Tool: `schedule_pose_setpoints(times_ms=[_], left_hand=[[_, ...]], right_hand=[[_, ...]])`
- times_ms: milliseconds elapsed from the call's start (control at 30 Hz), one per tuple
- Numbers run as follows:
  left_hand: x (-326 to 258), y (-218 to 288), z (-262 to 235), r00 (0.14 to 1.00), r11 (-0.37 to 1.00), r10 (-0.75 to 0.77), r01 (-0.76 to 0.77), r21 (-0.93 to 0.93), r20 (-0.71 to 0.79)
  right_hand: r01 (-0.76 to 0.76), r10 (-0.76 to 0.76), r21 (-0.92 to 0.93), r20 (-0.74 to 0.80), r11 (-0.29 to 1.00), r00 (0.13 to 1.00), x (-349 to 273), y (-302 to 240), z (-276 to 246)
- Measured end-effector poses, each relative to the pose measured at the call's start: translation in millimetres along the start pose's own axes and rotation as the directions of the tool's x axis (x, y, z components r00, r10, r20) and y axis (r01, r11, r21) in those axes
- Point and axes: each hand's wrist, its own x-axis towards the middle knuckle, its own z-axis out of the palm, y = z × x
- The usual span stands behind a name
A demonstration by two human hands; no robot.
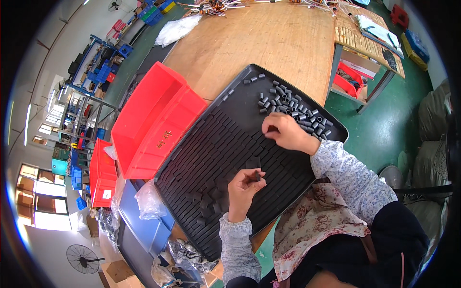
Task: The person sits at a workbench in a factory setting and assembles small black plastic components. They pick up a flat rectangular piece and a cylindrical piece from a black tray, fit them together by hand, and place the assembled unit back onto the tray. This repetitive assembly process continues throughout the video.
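Observation:
A large black tray (242,103) lies at an angle on the table before me. Rows of short black pieces (216,144) fill much of it, packed side by side. My left hand (242,191) is above the tray's near part, pinching a small dark tube-like piece (257,175) between thumb and fingers. Farther right, my right hand (287,133) hovers with its fingers curled together; what they hold, if anything, is hidden. Just beyond it lies a pile of loose short black tubes (293,105). Several loose dark pieces (206,204) sit on the rows at the tray's lower left.
Left of the tray stands a red bin (153,125), with a second red bin (102,175) behind it. Plastic bags (151,199) and a blue lid-like panel (139,216) lie nearby. A wooden side table (367,43) stands at the far right, and coil parts (211,6) lie at the table's far edge.

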Motion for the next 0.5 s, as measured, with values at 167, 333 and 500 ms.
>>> schedule_pose_setpoints(times_ms=[167,333,500], left_hand=[[2.2,-0.3,-1.5,0.997,0.996,-0.081,0.081,0.025,0.0],[1.1,-6.7,-2.0,0.997,0.996,-0.072,0.071,0.053,0.021],[3.3,-2.2,0.8,0.998,0.996,-0.064,0.063,0.057,0.013]], right_hand=[[-0.327,-0.036,0.778,0.408,0.536,0.912,-21.5,-25.5,7.0],[-0.302,-0.135,0.736,0.469,0.606,0.873,-26.8,-31.0,13.3],[-0.204,-0.084,0.703,0.352,0.681,0.932,-30.4,-31.2,15.4]])
